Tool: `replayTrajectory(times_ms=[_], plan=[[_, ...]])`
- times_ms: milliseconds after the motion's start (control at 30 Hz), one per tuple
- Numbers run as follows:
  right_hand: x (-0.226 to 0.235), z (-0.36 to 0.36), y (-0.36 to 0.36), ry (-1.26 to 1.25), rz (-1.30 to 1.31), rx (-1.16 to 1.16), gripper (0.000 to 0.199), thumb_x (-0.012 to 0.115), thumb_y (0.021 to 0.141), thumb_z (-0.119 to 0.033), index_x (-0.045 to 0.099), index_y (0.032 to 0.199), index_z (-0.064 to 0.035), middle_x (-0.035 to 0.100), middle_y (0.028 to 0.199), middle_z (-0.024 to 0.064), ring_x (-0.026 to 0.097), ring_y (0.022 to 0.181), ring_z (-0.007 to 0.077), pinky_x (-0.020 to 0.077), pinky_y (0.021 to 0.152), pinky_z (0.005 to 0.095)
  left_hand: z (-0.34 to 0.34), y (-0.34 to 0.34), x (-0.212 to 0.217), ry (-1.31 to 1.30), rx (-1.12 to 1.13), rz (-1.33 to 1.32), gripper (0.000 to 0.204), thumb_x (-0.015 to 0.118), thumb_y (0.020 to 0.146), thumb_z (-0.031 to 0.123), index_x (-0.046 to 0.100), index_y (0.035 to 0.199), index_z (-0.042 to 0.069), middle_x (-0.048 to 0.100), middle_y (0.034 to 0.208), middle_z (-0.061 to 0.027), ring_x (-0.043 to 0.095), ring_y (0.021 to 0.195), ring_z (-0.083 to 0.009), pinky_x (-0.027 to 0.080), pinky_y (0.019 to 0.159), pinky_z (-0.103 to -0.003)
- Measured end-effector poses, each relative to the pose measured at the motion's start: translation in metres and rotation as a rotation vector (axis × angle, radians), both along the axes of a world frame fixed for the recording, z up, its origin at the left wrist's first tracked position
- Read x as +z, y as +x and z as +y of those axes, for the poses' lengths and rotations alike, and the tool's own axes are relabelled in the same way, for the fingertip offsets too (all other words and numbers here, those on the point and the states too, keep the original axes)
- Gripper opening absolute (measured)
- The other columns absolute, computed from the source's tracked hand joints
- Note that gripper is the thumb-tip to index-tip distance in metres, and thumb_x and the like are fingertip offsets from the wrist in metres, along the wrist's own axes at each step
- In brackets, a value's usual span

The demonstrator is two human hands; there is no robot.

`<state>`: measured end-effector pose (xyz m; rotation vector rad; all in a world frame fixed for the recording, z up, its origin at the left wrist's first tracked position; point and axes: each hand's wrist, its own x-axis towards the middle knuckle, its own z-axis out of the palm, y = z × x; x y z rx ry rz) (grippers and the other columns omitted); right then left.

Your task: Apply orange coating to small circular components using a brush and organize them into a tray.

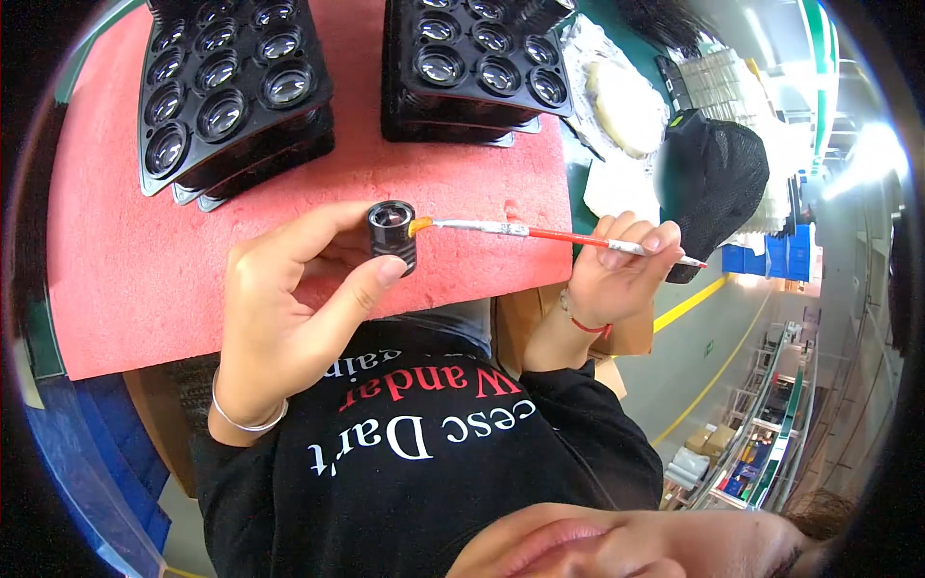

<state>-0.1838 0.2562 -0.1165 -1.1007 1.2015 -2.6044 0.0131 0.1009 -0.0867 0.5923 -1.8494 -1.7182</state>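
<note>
My left hand (289, 289) pinches a short black lens barrel (392, 252) between thumb and fingers, its glass end tilted up. My right hand (621, 275) grips the rear of a thin paintbrush (568, 237) with a red and white handle and silver ferrule. The brush lies nearly level, and its orange-brown bristles (420, 226) meet the upper right side of the barrel, just below its rim. Beneath both is a pink foam mat (145, 289). Whether the bristles carry any liquid is too small to tell.
Two stacks of black plastic trays, a left one (279, 154) and a right one (443, 127), hold several round lenses at the mat's far side. Clear plastic wrapping (588, 58) and a black mesh item (727, 183) lie to the right. A cardboard box (631, 332) is below the mat's right edge.
</note>
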Motion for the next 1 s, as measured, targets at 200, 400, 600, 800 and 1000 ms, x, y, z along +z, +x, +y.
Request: replayTrajectory(times_ms=[200, 400, 600, 800, 1000], plan=[[0.001, 0.000, -0.001, 0.016, 0.011, -0.012, 0.031, 0.031, 0.092, -0.032, 0.036, 0.074, -0.0077, 0.038, 0.048, 0.0037, 0.031, 0.041, 0.0113, 0.0269, 0.044, 0.0243, -0.001, 0.002, 0.000, 0.010, -0.018, 0.013, 0.024, 0.061, 0.073, -0.002, 0.056, 0.097, -0.006, 0.063, 0.080, -0.0094, 0.061, 0.073, -0.0136, 0.049, 0.066, -0.024], [0.000, 0.003, -0.005, -0.070, -0.096, 0.005, 0.029, 0.031, 0.092, -0.032, 0.033, 0.074, -0.0095, 0.030, 0.049, 0.0005, 0.026, 0.043, 0.0097, 0.0230, 0.044, 0.0231, -0.006, 0.019, 0.021, -0.065, -0.091, -0.014, 0.027, 0.063, 0.069, 0.000, 0.057, 0.095, -0.005, 0.062, 0.080, -0.0090, 0.060, 0.073, -0.0127, 0.048, 0.065, -0.023], [0.001, 0.004, -0.001, -0.090, -0.003, -0.006, 0.027, 0.030, 0.093, -0.027, 0.042, 0.076, -0.0092, 0.036, 0.050, -0.0004, 0.030, 0.046, 0.0065, 0.0245, 0.048, 0.0213, -0.040, 0.027, 0.064, -0.747, 0.213, -0.095, 0.032, 0.063, 0.066, -0.002, 0.054, 0.096, -0.003, 0.057, 0.087, -0.0077, 0.056, 0.079, -0.0138, 0.044, 0.070, -0.023], [0.000, -0.001, 0.004, -0.113, 0.005, -0.104, 0.029, 0.031, 0.092, -0.028, 0.034, 0.073, -0.0071, 0.034, 0.048, 0.0031, 0.029, 0.041, 0.0110, 0.0244, 0.041, 0.0225, -0.111, 0.003, 0.086, -0.984, 0.384, -0.381, 0.029, 0.067, 0.073, 0.015, 0.058, 0.096, 0.001, 0.053, 0.071, 0.0011, 0.042, 0.059, -0.0047, 0.035, 0.056, -0.018], [-0.004, -0.002, 0.005, -0.087, 0.107, -0.195, 0.029, 0.032, 0.092, -0.027, 0.036, 0.073, -0.0053, 0.037, 0.046, 0.0042, 0.032, 0.038, 0.0119, 0.0258, 0.041, 0.0231, -0.133, -0.003, 0.071, -1.075, 0.384, -0.435, 0.029, 0.067, 0.072, 0.022, 0.057, 0.085, -0.002, 0.043, 0.060, 0.0005, 0.034, 0.055, -0.0057, 0.031, 0.051, -0.020]])
